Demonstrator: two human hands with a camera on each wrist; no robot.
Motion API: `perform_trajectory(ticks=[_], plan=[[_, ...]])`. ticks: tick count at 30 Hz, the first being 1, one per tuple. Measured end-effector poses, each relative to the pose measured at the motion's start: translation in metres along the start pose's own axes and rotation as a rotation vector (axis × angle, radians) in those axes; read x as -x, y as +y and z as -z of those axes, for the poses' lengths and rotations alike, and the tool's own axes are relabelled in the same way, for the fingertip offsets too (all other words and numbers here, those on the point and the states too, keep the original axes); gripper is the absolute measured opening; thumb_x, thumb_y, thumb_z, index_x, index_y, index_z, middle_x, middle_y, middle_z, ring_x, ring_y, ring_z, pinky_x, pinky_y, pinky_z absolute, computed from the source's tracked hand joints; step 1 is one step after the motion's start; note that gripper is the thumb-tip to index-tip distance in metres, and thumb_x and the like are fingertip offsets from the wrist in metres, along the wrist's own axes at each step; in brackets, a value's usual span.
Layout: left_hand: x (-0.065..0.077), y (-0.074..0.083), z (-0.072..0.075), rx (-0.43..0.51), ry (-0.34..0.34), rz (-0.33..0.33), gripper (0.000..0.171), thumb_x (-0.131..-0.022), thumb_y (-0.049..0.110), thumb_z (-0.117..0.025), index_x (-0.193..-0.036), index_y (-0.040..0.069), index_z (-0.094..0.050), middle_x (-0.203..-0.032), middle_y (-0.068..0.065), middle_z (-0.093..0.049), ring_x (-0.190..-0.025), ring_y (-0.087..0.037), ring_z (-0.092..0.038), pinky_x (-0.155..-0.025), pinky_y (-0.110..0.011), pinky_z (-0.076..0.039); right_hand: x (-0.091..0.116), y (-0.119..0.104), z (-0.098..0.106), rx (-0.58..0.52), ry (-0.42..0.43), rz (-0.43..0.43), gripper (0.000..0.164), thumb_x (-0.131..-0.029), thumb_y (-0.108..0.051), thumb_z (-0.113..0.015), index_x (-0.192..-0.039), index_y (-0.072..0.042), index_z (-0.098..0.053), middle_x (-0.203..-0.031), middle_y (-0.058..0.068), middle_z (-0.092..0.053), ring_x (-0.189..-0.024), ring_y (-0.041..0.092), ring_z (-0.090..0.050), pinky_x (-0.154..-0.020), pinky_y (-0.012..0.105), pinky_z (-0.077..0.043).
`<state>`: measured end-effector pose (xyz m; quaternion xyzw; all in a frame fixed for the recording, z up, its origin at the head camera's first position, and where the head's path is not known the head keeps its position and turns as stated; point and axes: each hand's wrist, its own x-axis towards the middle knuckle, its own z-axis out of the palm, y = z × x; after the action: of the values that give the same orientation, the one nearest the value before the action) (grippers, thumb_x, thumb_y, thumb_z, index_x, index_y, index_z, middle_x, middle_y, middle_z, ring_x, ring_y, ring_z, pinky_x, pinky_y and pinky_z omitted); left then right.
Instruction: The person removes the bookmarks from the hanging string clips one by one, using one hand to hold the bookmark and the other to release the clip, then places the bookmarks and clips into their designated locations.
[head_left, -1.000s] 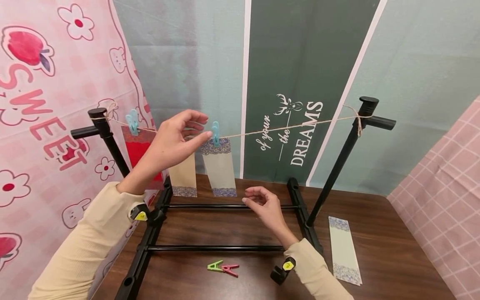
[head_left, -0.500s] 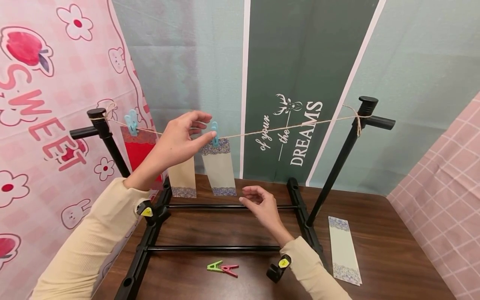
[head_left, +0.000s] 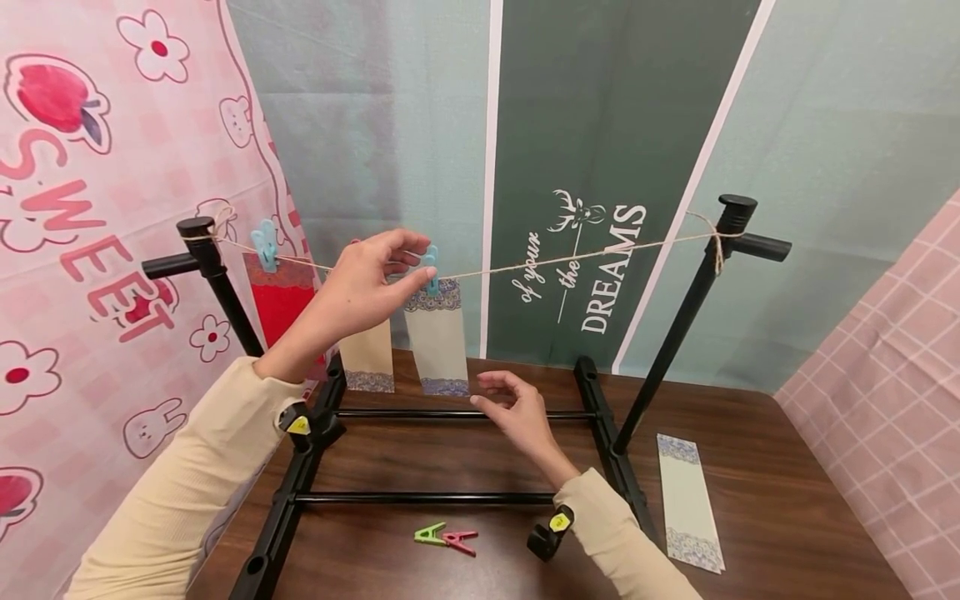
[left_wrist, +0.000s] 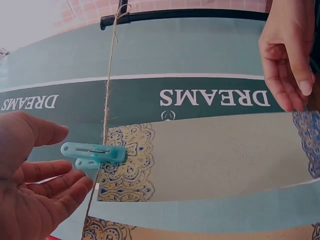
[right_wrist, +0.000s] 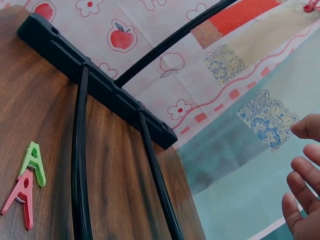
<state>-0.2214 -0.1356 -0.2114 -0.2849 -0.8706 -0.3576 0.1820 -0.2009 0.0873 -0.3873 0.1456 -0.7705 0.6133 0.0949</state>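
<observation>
A white card [head_left: 438,342] with blue-and-gold lace-patterned ends hangs from a string [head_left: 525,265], fixed at its top by a light blue clothespin [left_wrist: 95,151]. My left hand [head_left: 367,283] is beside this clothespin; in the left wrist view its thumb and fingers stand apart around the pin's handles, with a gap. My right hand [head_left: 517,408] is at the card's lower right corner, thumb and fingers loosely bent and parted. In the right wrist view, the right fingers [right_wrist: 302,177] are close to the card's patterned end [right_wrist: 267,120].
A cream card [head_left: 367,354] and a red card [head_left: 281,304] hang further left, the red one under another blue clothespin [head_left: 265,245]. A black frame [head_left: 667,342] carries the string. Green [head_left: 430,533] and pink clothespins [head_left: 460,542] and white cards [head_left: 690,500] lie on the table [head_left: 780,467].
My left hand has moved slightly right, up to the blue clothespin. My right hand has moved a little left, to the white card's lower corner.
</observation>
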Motion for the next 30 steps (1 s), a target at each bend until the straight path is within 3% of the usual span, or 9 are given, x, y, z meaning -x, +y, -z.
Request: perform_trajectory(ticks=[5, 13, 17, 30], plan=[[0.0, -0.001, 0.0, 0.001, -0.001, -0.004, 0.039, -0.092, 0.019, -0.067, -0.126, 0.0, -0.058, -0.123, -0.014, -0.061, -0.104, -0.026, -0.062, -0.094, -0.04, -0.047, -0.001, 0.001, -0.004, 0.002, -0.024, 0.003, 0.028, -0.082, 0.0, -0.075, -0.109, 0.005, -0.066, -0.104, 0.019, -0.067, -0.101, 0.042, -0.061, -0.076, 0.04, -0.051], [-0.001, -0.002, -0.002, 0.017, -0.007, 0.011, 0.041, -0.092, 0.018, -0.067, -0.128, 0.0, -0.057, -0.124, -0.014, -0.061, -0.103, -0.025, -0.064, -0.092, -0.04, -0.049, -0.002, 0.0, -0.011, 0.02, -0.034, 0.004, 0.027, -0.082, 0.0, -0.074, -0.108, 0.006, -0.066, -0.103, 0.02, -0.067, -0.096, 0.037, -0.063, -0.071, 0.028, -0.05], [-0.002, -0.002, -0.003, 0.028, 0.0, 0.024, 0.043, -0.093, 0.018, -0.067, -0.131, 0.001, -0.055, -0.122, -0.014, -0.061, -0.102, -0.024, -0.064, -0.091, -0.04, -0.049, -0.003, 0.0, -0.014, 0.021, -0.046, 0.02, 0.026, -0.083, 0.001, -0.074, -0.106, 0.007, -0.066, -0.1, 0.022, -0.067, -0.093, 0.033, -0.064, -0.07, 0.028, -0.051], [-0.006, -0.002, -0.006, 0.051, 0.014, 0.029, 0.036, -0.096, 0.017, -0.062, -0.129, 0.002, -0.058, -0.118, -0.013, -0.064, -0.101, -0.023, -0.064, -0.09, -0.04, -0.05, -0.003, 0.003, -0.018, 0.04, -0.045, 0.062, 0.015, -0.084, 0.001, -0.073, -0.096, 0.008, -0.067, -0.092, 0.019, -0.068, -0.087, 0.032, -0.065, -0.076, 0.045, -0.054]])
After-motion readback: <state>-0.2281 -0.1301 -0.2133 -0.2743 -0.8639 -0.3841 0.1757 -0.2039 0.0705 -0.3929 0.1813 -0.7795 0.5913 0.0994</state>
